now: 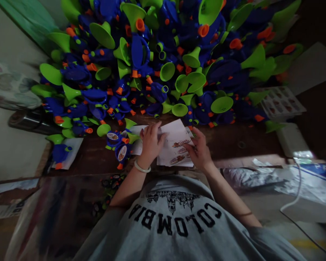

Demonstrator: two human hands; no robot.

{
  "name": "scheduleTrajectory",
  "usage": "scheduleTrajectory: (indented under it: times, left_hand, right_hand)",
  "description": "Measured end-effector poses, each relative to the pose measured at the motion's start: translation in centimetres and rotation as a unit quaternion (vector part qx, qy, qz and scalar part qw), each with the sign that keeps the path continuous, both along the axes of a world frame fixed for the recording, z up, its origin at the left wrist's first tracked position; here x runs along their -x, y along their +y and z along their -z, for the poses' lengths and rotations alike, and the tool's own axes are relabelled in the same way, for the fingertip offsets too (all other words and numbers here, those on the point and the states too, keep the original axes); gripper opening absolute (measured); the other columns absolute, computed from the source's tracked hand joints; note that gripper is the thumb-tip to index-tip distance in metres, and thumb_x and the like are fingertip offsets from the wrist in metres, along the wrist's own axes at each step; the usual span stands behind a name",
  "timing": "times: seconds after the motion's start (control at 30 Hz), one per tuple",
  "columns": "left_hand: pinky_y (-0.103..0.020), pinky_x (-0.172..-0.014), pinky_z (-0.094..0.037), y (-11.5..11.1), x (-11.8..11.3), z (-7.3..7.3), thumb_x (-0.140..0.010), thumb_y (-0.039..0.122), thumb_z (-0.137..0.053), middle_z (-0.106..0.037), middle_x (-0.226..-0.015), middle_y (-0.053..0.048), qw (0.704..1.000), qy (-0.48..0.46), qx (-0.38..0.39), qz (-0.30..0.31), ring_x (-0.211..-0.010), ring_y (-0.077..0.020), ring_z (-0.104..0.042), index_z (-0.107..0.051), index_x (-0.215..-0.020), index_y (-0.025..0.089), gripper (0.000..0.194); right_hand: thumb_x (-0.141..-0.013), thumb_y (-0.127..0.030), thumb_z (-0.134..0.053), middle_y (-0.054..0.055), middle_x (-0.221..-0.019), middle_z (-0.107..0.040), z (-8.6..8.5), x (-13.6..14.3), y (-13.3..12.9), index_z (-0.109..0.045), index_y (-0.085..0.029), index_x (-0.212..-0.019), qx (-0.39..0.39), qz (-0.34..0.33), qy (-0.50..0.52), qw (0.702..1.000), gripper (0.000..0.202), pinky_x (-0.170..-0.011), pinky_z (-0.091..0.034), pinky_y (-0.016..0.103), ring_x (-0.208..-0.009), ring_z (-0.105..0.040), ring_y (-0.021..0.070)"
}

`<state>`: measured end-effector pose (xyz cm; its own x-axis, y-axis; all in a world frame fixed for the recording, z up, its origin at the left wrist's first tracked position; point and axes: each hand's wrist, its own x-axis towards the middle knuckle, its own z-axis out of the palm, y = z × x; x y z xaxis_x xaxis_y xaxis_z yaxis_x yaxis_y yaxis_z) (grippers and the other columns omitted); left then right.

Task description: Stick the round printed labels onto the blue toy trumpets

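Observation:
Sticker sheets [170, 145] with printed oval pictures lie between my hands at the table's front edge. My left hand [151, 142] rests at their left side, fingers partly spread, thumb on the paper. My right hand [200, 149] grips the right edge of the sheets between thumb and fingers. Another pale paper [137, 146] lies beneath and left of my left hand. Just left of it sit two blue toy trumpets [122, 153] with oval stickers on them.
A big pile of blue, green and orange toy trumpets [167, 71] fills the table's back. A black bottle [34, 121] lies at left. On the right are a sticker tray [284, 101], a white box [293, 141] and a cable [299, 188]. Plastic bags hang below.

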<state>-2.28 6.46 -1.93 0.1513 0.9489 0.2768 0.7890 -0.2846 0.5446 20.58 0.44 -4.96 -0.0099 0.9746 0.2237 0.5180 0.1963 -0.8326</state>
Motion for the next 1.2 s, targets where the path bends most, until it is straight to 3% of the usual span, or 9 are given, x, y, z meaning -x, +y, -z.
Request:
scheduleTrajectory:
  times: [0.07,0.17,0.33,0.47,0.67,0.97,1.1,1.2]
  left_hand:
    - [-0.060,-0.121,-0.042,0.4,-0.1,-1.0,-0.105,0.048,-0.060,-0.076,-0.134,-0.017,1.000,-0.003,0.003,0.010,-0.129,-0.0345,-0.065,-0.063,-0.144,0.020,0.048]
    - [-0.046,-0.112,-0.053,0.7,-0.5,-2.3,-0.108,0.041,-0.054,-0.077,-0.135,-0.015,0.996,-0.054,0.030,0.067,-0.122,-0.0280,-0.072,-0.066,-0.139,0.018,0.041]
    - [-0.036,-0.099,-0.059,0.7,-0.5,-4.4,-0.104,0.041,-0.058,-0.081,-0.127,-0.012,0.991,-0.086,0.049,0.094,-0.112,-0.0245,-0.078,-0.070,-0.131,0.019,0.037]
    - [-0.034,-0.096,-0.059,0.5,-0.5,-5.5,-0.103,0.044,-0.060,-0.083,-0.119,-0.009,0.988,-0.105,0.032,0.110,-0.107,-0.0223,-0.078,-0.073,-0.120,0.021,0.031]
    - [-0.030,-0.087,-0.058,-0.1,-0.6,-6.0,-0.098,0.039,-0.067,-0.084,-0.105,-0.005,0.988,-0.122,0.010,0.097,-0.095,-0.0182,-0.076,-0.074,-0.111,0.022,0.022]
    - [-0.026,-0.069,-0.049,0.1,-0.5,-6.2,-0.093,0.038,-0.067,-0.073,-0.076,0.001,0.982,-0.177,0.039,0.052,-0.070,-0.0132,-0.063,-0.074,-0.093,0.023,0.017]
    - [-0.026,-0.067,-0.048,0.2,-0.2,-6.5,-0.092,0.039,-0.067,-0.070,-0.073,0.001,0.979,-0.193,0.046,0.045,-0.066,-0.0125,-0.059,-0.075,-0.094,0.022,0.018]
    - [-0.026,-0.071,-0.051,0.0,-0.2,-6.8,-0.092,0.040,-0.068,-0.074,-0.079,0.000,0.977,-0.197,0.042,0.073,-0.072,-0.0129,-0.064,-0.077,-0.098,0.022,0.020]
  right_hand:
    - [-0.105,-0.039,-0.059,0.019,-0.145,-0.068,-0.4,0.3,-0.1,-0.033,-0.022,-0.165,-0.057,-0.002,0.011,0.998,0.067,-0.096,-0.068,0.040,-0.116,-0.079,0.0258]
    - [-0.107,-0.039,-0.055,0.018,-0.155,-0.062,-1.0,0.6,-0.1,-0.035,-0.025,-0.165,-0.121,-0.019,0.004,0.992,0.063,-0.103,-0.067,0.039,-0.125,-0.077,0.0247]
    - [-0.104,-0.031,-0.064,0.009,-0.128,-0.080,-3.1,0.2,-0.1,-0.063,-0.030,-0.146,-0.146,-0.051,-0.048,0.987,0.042,-0.094,-0.069,0.035,-0.111,-0.081,0.0230]
    - [-0.101,-0.023,-0.067,0.004,-0.111,-0.085,-4.5,0.4,-0.3,-0.074,-0.030,-0.127,-0.149,-0.056,-0.044,0.986,0.028,-0.087,-0.068,0.034,-0.097,-0.081,0.0202]
    - [-0.100,-0.021,-0.068,0.001,-0.093,-0.084,-5.1,1.0,-0.4,-0.080,-0.029,-0.108,-0.170,-0.047,-0.020,0.984,0.017,-0.078,-0.064,0.031,-0.083,-0.078,0.0166]
    - [-0.101,-0.021,-0.062,0.000,-0.080,-0.078,-4.9,1.7,-1.0,-0.086,-0.037,-0.097,-0.207,-0.035,-0.008,0.978,0.029,-0.072,-0.060,0.033,-0.075,-0.070,0.0163]
    - [-0.101,-0.023,-0.065,0.000,-0.078,-0.075,-5.1,1.8,-1.6,-0.083,-0.036,-0.115,-0.193,-0.022,0.004,0.981,0.027,-0.068,-0.060,0.031,-0.070,-0.067,0.0161]
    - [-0.100,-0.021,-0.068,0.002,-0.094,-0.081,-5.2,1.8,-1.6,-0.078,-0.034,-0.127,-0.175,-0.022,0.017,0.984,0.031,-0.074,-0.063,0.031,-0.080,-0.073,0.0166]
